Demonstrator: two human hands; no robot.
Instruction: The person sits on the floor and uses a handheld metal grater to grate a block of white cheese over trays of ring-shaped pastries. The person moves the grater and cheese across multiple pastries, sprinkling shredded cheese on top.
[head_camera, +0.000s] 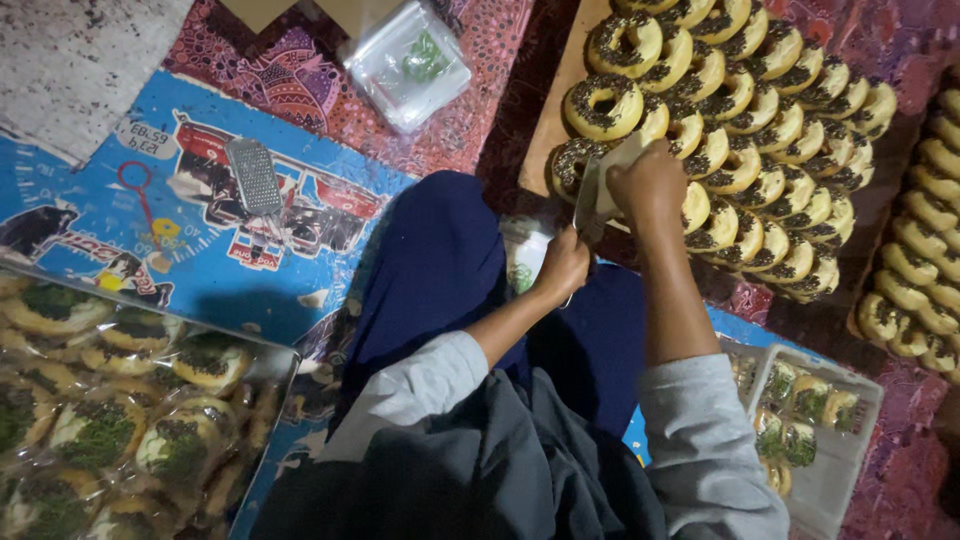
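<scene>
My right hand (648, 185) is closed on a clear plastic bag (600, 185) held at the near edge of a wooden board (548, 110) covered with several rows of doughnuts (745, 130) topped with dark sprinkles. My left hand (563, 265) pinches the lower end of the same bag, just above my lap in dark blue cloth (440, 270). A small stack of clear bags (522, 262) lies on my lap beside the left hand.
A metal grater (254, 176) lies on a blue printed mat (150, 220). Wrapped doughnuts fill a tray (110, 410) at lower left and a white tray (830, 440) at lower right. A pile of plastic bags (410, 62) sits at the top. More doughnuts (925, 260) line the right edge.
</scene>
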